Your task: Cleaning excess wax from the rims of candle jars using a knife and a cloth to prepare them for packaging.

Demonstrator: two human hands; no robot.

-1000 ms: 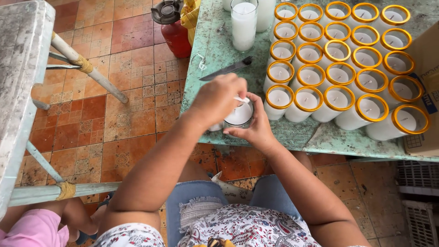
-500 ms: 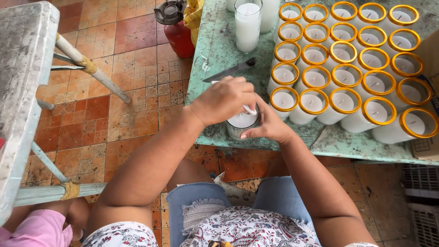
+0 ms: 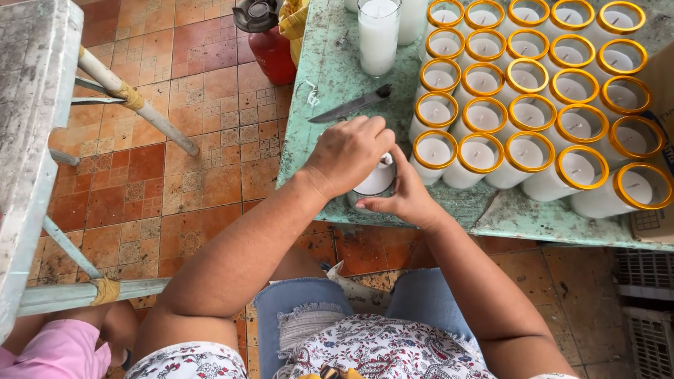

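A white candle in a clear glass (image 3: 375,184) stands near the front edge of the worn green table (image 3: 330,77). My left hand (image 3: 347,151) lies over its top, fingers curled down onto the rim. My right hand (image 3: 404,198) wraps the glass from the right side and steadies it. To the right, several white glass candles with gold rims (image 3: 519,98) stand packed in rows. A knife with a dark handle (image 3: 349,105) lies just beyond my left hand.
A tall plain candle glass (image 3: 379,34) stands at the table's back. A red canister (image 3: 267,42) and a yellow bag (image 3: 293,20) sit on the tiled floor by the table. A grey bench (image 3: 35,105) stands left; a person in pink (image 3: 49,347) sits below it.
Both hands stay on the same candle glass. My left hand has shifted slightly over its top, and the view has drifted a little to the right.
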